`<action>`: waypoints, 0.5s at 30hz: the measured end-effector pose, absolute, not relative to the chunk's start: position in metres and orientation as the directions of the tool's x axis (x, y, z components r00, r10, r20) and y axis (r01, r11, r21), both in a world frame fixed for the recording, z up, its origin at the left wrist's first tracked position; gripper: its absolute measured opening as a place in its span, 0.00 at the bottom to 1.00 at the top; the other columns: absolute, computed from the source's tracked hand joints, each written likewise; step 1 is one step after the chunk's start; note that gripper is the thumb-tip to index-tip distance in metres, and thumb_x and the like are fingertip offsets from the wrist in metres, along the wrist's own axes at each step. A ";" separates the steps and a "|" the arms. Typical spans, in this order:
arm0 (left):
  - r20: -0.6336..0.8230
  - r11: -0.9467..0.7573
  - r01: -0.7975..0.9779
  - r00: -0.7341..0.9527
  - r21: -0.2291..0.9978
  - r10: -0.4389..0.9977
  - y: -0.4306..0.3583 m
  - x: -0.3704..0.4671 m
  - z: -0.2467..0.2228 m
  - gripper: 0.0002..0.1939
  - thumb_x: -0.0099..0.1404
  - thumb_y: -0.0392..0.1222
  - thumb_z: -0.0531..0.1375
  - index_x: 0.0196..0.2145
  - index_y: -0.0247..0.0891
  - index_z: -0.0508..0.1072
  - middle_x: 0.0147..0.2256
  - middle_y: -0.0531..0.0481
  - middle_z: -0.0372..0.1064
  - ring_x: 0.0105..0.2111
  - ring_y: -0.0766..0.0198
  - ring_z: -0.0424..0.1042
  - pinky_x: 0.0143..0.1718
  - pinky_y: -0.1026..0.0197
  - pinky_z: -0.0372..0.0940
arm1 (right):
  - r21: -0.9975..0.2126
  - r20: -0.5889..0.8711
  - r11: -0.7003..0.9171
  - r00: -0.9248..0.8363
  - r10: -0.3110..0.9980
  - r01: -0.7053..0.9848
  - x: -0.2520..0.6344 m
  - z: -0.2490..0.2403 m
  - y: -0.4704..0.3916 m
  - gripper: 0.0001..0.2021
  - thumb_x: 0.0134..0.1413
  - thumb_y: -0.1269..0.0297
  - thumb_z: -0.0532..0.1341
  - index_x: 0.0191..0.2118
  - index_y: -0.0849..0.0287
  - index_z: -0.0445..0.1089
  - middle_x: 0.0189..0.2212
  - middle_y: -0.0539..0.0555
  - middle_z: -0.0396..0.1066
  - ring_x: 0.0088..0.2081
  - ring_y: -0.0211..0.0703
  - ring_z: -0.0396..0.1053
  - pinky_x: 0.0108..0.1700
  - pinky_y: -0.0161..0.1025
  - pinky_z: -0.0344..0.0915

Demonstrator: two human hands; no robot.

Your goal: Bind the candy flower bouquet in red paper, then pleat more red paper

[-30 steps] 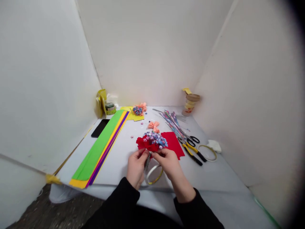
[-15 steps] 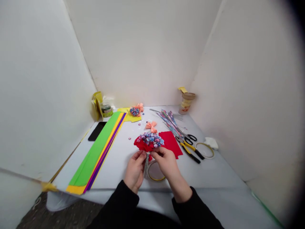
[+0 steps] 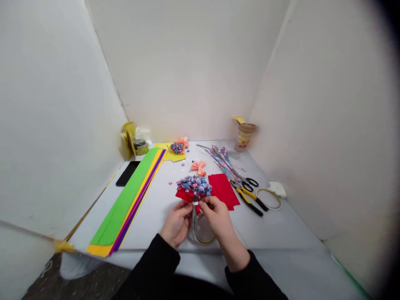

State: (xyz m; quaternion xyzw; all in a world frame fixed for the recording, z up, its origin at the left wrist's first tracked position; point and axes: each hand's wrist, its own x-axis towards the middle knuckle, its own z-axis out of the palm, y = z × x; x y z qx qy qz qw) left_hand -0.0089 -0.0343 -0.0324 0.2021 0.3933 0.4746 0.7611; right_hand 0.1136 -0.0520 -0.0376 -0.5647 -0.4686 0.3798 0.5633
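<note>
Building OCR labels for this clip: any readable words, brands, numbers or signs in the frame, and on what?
None can be read.
Jar at the back right: a printed label, too blurred to read.
Green-lidded tub at the back left: a label band, too small to read.
Black phone: screen dark, no text.
Tape roll under the hands: no print visible.

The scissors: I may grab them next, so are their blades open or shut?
Cannot tell. Only the black handle loops of the scissors show clearly; the blades run under the paper sticks, beside the pliers.
</note>
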 end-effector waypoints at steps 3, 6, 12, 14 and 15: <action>-0.378 0.415 -0.497 0.179 0.762 0.908 -0.034 -0.009 -0.032 0.14 0.44 0.34 0.70 0.32 0.35 0.75 0.28 0.52 0.73 0.26 0.68 0.70 0.27 0.67 0.61 | -0.979 0.156 0.106 0.307 0.939 0.171 0.113 -0.035 -0.054 0.07 0.50 0.64 0.60 0.25 0.57 0.71 0.24 0.51 0.68 0.29 0.42 0.65 0.33 0.38 0.60; -0.322 0.322 -0.431 0.076 0.843 0.944 -0.032 -0.009 -0.034 0.15 0.42 0.37 0.71 0.30 0.35 0.76 0.26 0.53 0.72 0.24 0.71 0.66 0.27 0.67 0.59 | -0.964 0.198 0.123 0.326 0.924 0.237 0.112 -0.035 -0.056 0.06 0.51 0.65 0.60 0.27 0.57 0.73 0.26 0.52 0.70 0.31 0.44 0.66 0.35 0.39 0.61; -0.156 0.185 -0.286 0.120 0.940 0.980 -0.034 -0.015 -0.036 0.12 0.48 0.44 0.69 0.27 0.31 0.79 0.25 0.48 0.74 0.28 0.65 0.67 0.35 0.64 0.61 | -0.781 0.448 0.231 0.264 0.854 0.580 0.107 -0.044 -0.058 0.08 0.56 0.67 0.57 0.31 0.57 0.74 0.32 0.57 0.70 0.36 0.48 0.64 0.39 0.43 0.61; -0.121 0.166 -0.287 0.168 0.944 0.978 -0.036 -0.017 -0.038 0.13 0.51 0.45 0.68 0.30 0.31 0.79 0.28 0.46 0.75 0.33 0.61 0.70 0.40 0.61 0.62 | -0.654 0.529 0.237 0.211 0.822 0.718 0.104 -0.047 -0.059 0.09 0.57 0.68 0.56 0.35 0.57 0.74 0.34 0.58 0.69 0.39 0.50 0.62 0.42 0.45 0.60; -0.112 0.160 -0.290 0.175 0.944 0.978 -0.037 -0.017 -0.040 0.14 0.51 0.45 0.68 0.32 0.31 0.79 0.30 0.46 0.76 0.35 0.60 0.70 0.42 0.61 0.62 | -0.595 0.556 0.233 0.184 0.811 0.770 0.102 -0.048 -0.059 0.09 0.57 0.69 0.55 0.36 0.57 0.74 0.36 0.58 0.68 0.41 0.51 0.61 0.43 0.47 0.60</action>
